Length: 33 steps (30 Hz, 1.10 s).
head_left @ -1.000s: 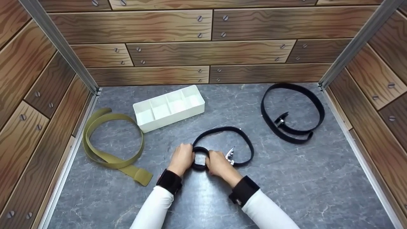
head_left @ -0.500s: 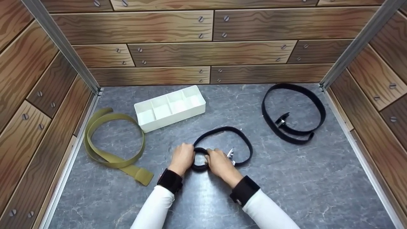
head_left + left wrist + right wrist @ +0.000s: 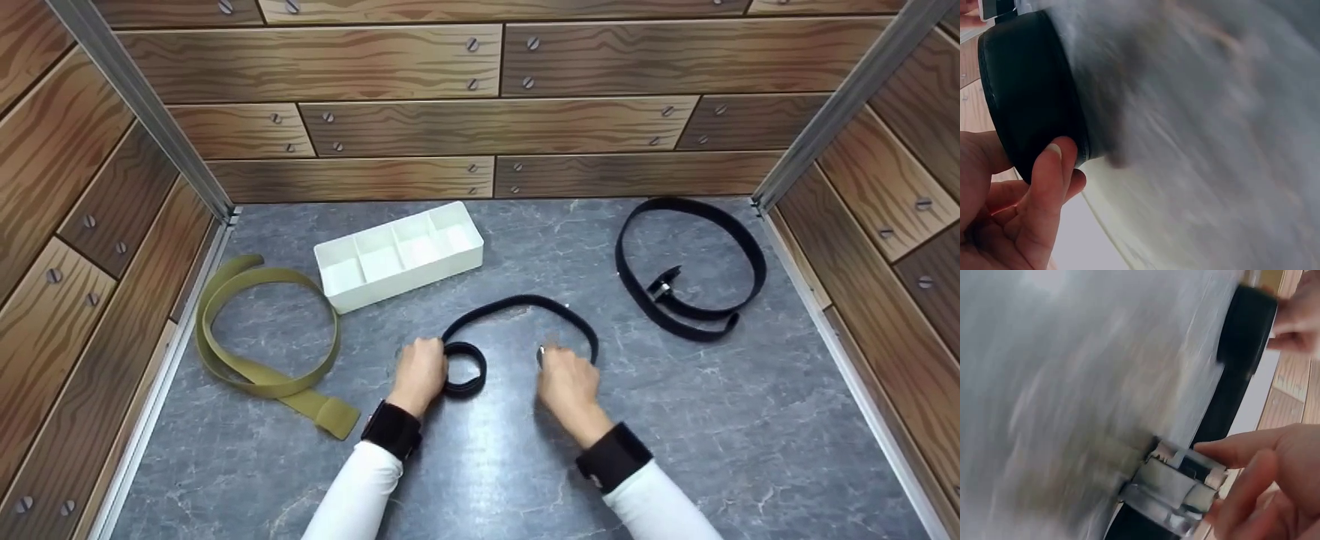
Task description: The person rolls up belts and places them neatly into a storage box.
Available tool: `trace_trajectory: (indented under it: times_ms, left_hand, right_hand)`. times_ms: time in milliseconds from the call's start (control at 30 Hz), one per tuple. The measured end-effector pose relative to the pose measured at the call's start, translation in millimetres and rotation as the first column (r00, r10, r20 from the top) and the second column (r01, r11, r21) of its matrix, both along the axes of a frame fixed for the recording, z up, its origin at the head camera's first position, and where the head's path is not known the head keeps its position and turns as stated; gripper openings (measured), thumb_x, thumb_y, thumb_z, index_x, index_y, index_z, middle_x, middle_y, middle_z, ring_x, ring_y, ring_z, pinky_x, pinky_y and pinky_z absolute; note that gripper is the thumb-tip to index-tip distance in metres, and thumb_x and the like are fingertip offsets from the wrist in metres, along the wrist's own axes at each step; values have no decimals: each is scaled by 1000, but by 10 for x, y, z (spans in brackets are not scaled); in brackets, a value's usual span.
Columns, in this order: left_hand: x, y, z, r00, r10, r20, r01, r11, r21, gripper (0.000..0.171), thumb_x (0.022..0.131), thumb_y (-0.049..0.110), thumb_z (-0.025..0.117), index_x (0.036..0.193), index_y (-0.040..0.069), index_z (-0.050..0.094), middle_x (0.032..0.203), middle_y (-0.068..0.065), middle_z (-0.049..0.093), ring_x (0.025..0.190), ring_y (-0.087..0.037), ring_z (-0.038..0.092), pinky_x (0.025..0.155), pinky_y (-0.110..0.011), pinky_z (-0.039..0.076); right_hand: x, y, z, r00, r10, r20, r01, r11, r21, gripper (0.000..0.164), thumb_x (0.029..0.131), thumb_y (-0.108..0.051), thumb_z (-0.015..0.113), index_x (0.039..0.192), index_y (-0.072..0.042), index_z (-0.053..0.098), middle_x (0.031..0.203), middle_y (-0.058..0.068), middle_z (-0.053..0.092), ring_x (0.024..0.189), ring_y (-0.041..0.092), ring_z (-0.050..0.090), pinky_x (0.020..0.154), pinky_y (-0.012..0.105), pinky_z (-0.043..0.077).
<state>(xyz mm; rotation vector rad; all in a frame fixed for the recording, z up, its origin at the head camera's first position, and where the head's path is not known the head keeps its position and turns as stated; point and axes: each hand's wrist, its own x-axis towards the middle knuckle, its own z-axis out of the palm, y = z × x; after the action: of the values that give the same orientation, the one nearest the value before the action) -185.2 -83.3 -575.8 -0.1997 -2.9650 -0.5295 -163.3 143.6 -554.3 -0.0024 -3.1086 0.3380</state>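
A person in white sleeves (image 3: 356, 491) is working over a grey marbled tabletop (image 3: 480, 465), and a flat, smooth black belt (image 3: 525, 300) is lying directly in front, between both hands. The left hand (image 3: 417, 376) is pinching the outer side of the belt's tight round roll (image 3: 481, 367), which is standing on its edge. From the roll, the unrolled length is arcing away on the far side and curving back toward the right hand (image 3: 570, 384), whose thumb and fingers are gripping the belt's silver metal clamp buckle (image 3: 1174, 481). The hands are staying apart, with the roll near one and the buckle at the other. Beyond them, a white rectangular plastic tray (image 3: 412, 281) is sitting at a slant, its thin dividers forming four compartments in a row and the white floor of each one showing. An olive-green flat belt (image 3: 281, 388) is lying in a loose loop at the left, its edge coming up just beside the tray's near left corner; whether the two are touching, one cannot tell. At the far right, a second black belt (image 3: 679, 326) is lying in a wide open loop, its partly metallic buckle (image 3: 661, 286) resting inside the curve. Wood-plank-patterned walls (image 3: 397, 124) are enclosing the tabletop.
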Motion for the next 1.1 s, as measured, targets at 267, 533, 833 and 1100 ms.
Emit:
trace_trajectory:
  times_ms: [267, 533, 833, 1100]
  left_hand:
    - [32, -158, -5, 999, 37, -8, -37, 999, 31, 9, 80, 4, 69, 75, -1, 65, 78, -22, 68, 71, -44, 66, 58, -52, 52]
    - [59, -206, -11, 999, 35, -5, -34, 998, 46, 11, 81, 6, 72, 77, -2, 65, 78, -22, 68, 70, -44, 66, 58, -52, 52]
    - [75, -152, 14, 998, 64, -13, -63, 998, 23, 9, 80, 4, 68, 74, -2, 67, 77, -22, 68, 68, -43, 67, 55, -51, 51]
    - [80, -34, -25, 995, 99, -18, -99, 995, 22, 10, 80, 4, 64, 71, -1, 67, 74, -23, 68, 66, -42, 66, 53, -51, 51]
  right_hand:
    - [-193, 554, 65, 999, 31, 38, -30, 999, -31, 13, 78, -7, 72, 86, -16, 75, 85, 18, 70, 70, 42, 64, 54, 54, 49]
    - [-375, 1095, 85, 998, 2, 60, 5, 993, -116, 20, 77, 4, 64, 92, -6, 74, 95, 25, 68, 83, 45, 65, 66, 56, 51]
    - [-393, 959, 266, 997, -20, -68, 21, 1000, 23, 17, 83, 2, 59, 85, -6, 73, 92, 23, 68, 80, 48, 61, 63, 57, 48]
    - [-253, 135, 218, 989, 150, -9, -146, 944, -297, 23, 88, -7, 62, 108, -1, 71, 99, 18, 70, 81, 34, 67, 70, 44, 55]
